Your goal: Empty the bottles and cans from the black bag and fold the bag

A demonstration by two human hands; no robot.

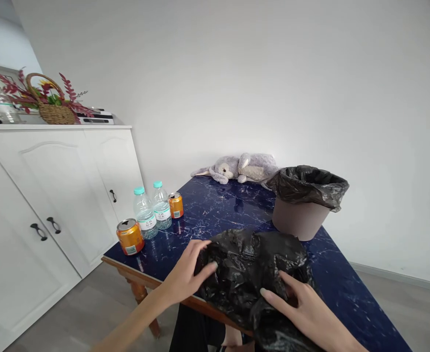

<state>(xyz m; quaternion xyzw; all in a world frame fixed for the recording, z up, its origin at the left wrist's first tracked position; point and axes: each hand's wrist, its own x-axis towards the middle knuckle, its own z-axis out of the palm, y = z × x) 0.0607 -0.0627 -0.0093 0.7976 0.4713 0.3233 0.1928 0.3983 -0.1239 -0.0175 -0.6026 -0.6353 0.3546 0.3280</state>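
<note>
As the black garbage bag [240,264] droops over the near edge of the tabletop [215,208], your left hand [187,271] and right hand [306,308] loosely grasp its opposite sides, probably to stop it sliding.

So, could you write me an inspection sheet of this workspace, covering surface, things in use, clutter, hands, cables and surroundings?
Surface: dark blue marbled table with wooden edge.
Things in use: crumpled black plastic bag.
Clutter: two bottles and two orange cans, left; bag-lined bin, right; plush toy, far end.
Hands: left hand and right hand on the bag; grip unclear.
Cables: nothing seen.
Surroundings: white cabinet bearing a flower basket; pale wall.
</note>
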